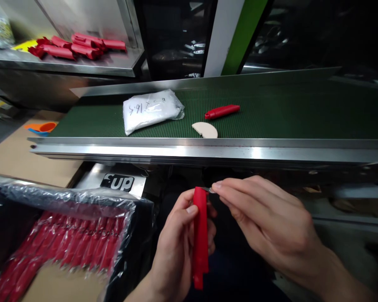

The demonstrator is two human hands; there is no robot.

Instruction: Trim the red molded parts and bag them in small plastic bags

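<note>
My left hand point(180, 235) is wrapped round a long red plastic handle piece point(200, 235), holding it upright with the thumb pressed on its side. Pinched in the fingertips of my right hand point(264, 218) is a small, thin metal blade point(207, 190), whose tip meets the top edge of the red piece. Most of the blade is hidden by the fingers. Beyond my hands, another red handle piece point(222, 112) lies on the green conveyor belt point(286, 109), close to a cream half-round piece point(206, 129).
A white plastic-wrapped packet point(151, 110) with handwriting rests on the belt. At lower left, a plastic-lined box point(146, 235) holds rows of bagged red pieces point(78, 241). More red pieces point(78, 45) are heaped on a metal shelf point(119, 63). The belt's metal rail point(227, 150) runs before me.
</note>
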